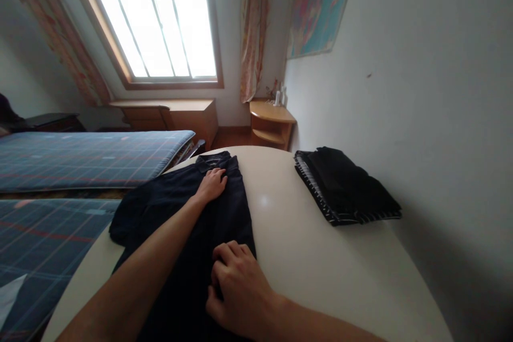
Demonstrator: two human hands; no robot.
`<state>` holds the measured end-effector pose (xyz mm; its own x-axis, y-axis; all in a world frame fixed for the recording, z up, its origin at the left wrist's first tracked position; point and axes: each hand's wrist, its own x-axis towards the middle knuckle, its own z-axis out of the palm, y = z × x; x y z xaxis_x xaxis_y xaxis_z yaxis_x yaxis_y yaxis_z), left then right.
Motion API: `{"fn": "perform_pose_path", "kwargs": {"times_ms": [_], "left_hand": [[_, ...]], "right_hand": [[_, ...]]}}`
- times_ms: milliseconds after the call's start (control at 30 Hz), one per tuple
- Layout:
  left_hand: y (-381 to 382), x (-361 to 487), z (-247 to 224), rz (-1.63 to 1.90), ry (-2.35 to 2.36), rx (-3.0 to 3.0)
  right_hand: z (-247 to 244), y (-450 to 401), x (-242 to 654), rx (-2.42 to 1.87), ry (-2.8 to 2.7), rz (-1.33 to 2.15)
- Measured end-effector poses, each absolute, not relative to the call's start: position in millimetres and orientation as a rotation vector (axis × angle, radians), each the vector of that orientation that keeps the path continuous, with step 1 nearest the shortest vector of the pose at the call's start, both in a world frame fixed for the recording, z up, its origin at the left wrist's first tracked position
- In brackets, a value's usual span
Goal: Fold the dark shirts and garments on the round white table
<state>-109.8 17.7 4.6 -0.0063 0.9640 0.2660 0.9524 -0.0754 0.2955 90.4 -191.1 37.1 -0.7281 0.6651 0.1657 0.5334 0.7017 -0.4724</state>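
Observation:
A dark navy collared shirt [160, 208] lies on the white table [276, 256], its collar at the far end. The right side looks folded in, giving a straight edge, while a sleeve spreads out to the left. My left hand [211, 185] rests on the cloth just below the collar, fingers laid on the fabric. Closer to me, my right hand [240, 291] has its fingers curled at the shirt's right edge, gripping the cloth. The lower part of the shirt is partly hidden by my left forearm.
On the table's right side sits a stack of folded dark clothes [348, 184], near the wall. Beds with blue plaid mattresses [92, 160] stand to the left. Behind the table are a wooden desk [188, 107] and a corner shelf [272, 112].

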Motion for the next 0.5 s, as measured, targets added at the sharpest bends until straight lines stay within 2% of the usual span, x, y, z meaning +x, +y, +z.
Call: {"fn": "perform_pose_path", "kwargs": {"times_ms": [200, 367, 500], "left_hand": [[-1, -98, 16, 0.625, 2.131, 2.263], [-24, -81, 16, 0.302, 2.131, 2.247], [-26, -76, 7, 0.181, 2.167, 2.199]], "right_hand": [[34, -196, 98, -0.851, -2.579, 0.663], [34, -197, 100, -0.902, -2.631, 0.741], [35, -193, 102, -0.91, -2.639, 0.784]]}}
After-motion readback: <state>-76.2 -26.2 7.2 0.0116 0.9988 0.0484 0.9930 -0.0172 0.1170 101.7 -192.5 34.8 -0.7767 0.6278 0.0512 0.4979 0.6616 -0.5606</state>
